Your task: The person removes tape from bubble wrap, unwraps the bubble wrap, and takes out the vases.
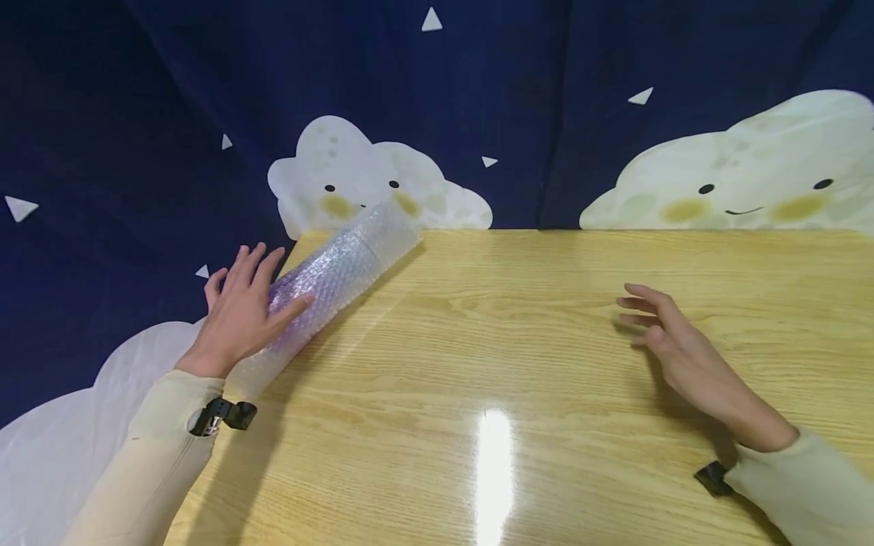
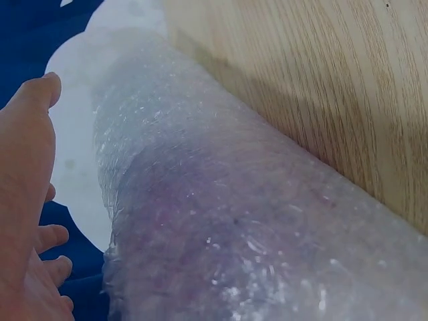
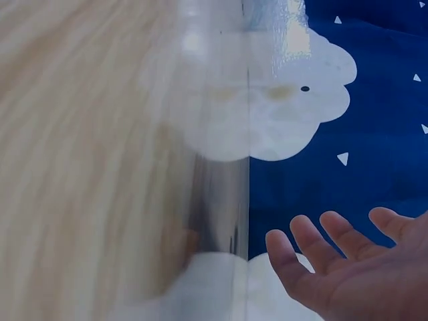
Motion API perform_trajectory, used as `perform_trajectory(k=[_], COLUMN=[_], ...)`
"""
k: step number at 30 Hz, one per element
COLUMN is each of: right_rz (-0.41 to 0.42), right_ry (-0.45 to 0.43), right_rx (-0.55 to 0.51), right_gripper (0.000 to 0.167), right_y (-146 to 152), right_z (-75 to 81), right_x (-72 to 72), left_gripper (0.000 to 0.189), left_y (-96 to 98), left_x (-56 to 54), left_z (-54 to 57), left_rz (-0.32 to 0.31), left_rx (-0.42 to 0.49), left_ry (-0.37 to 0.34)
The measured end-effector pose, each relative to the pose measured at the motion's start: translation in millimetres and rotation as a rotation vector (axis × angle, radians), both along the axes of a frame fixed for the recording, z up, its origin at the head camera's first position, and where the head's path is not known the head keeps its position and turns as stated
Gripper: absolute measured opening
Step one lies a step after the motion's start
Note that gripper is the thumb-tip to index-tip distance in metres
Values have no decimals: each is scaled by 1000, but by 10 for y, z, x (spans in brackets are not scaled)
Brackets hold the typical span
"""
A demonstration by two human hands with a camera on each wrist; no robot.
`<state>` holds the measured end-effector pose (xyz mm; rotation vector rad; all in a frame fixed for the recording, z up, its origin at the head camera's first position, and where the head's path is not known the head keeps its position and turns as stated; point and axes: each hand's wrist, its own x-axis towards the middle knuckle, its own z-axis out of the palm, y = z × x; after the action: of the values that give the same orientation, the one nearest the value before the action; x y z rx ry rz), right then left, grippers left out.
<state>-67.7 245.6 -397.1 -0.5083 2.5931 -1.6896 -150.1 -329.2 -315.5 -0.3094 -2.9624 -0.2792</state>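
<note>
A long bubble-wrapped bundle (image 1: 348, 258) lies slantwise at the table's left back, with something purple showing through its near half. My left hand (image 1: 239, 318) is over the bundle's left side, fingers spread and thumb reaching across it in the head view. Seen from the left wrist, that hand (image 2: 23, 174) has a gap between it and the bubble wrap (image 2: 221, 207); contact elsewhere I cannot tell. On the right, my right hand (image 1: 696, 371) hovers low above the table, fingers loosely bent, holding nothing. The right wrist view shows its fingers (image 3: 338, 241) apart.
The light wooden table (image 1: 478, 334) has a bright glare strip near its front. Behind and left of it hangs a dark blue curtain (image 1: 519, 91) with white clouds and triangles. A small black device (image 1: 221, 417) is on the left wrist.
</note>
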Motion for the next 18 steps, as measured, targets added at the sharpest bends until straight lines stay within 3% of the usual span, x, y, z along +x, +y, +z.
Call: perform_trajectory(k=[9, 18], right_rz=[55, 89], right_ry=[-55, -100], right_rx=[-120, -166], right_gripper=[53, 52], right_y=[-233, -431], right_z=[-2, 52], right_x=[-103, -178], left_gripper=[91, 92], left_y=[-31, -50], left_x=[-3, -36], left_z=[-24, -57], left_rz=[7, 0], left_rx=[7, 10], left_ry=[-11, -26])
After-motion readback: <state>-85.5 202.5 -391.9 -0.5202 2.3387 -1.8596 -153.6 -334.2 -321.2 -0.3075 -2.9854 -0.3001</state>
